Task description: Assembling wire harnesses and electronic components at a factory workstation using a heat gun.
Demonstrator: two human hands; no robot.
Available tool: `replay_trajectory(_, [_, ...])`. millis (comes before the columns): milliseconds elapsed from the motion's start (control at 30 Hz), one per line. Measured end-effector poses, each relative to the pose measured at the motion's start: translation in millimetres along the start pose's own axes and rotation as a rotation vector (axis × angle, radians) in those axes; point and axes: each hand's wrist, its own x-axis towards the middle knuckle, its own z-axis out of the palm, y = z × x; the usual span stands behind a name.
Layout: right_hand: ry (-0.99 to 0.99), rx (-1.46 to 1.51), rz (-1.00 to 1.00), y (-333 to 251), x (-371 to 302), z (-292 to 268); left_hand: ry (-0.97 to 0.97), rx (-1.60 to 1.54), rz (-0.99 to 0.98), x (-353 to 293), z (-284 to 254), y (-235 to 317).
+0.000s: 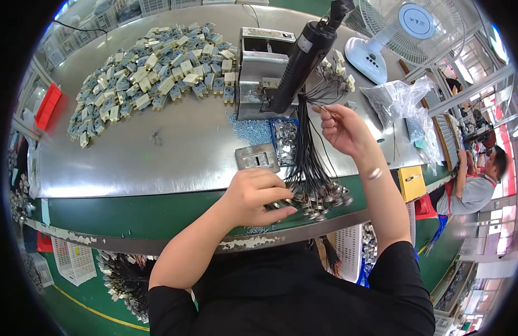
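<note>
while right hand (344, 130) pinches wire (313, 104), left hand (251, 196) gapes.

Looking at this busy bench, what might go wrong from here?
The black wires by the right hand are closely bunched and could tangle. The round metal ends lie near the bench's front edge, so some might slip off. The loose small bluish pieces beside the blue tray could scatter if brushed.
</note>
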Motion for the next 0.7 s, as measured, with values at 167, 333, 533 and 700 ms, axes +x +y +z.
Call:
replay_trajectory(167, [0.146, 0.029, -0.279, 8.4, -50.0, 42.8, 0.001, 0.025, -0.043, 3.9, -12.4, 4.1])
replay_trajectory(333, [-0.097, -0.366, -0.437, -2.5, -47.5, 87.5, 0.018, 0.004, -0.144, 2.3, -33.1, -2.9])
replay_trajectory(533, [-0.321, -1.702, -1.172, 34.2, -7.5, 127.0, 0.300, -0.718, -0.460, 9.9, -32.9, 17.8])
replay_trajectory(700, [-0.483, -1.677, -1.234, 45.9, 17.8, 127.6, 0.329, -0.826, -0.540, 11.7, -33.5, 14.0])
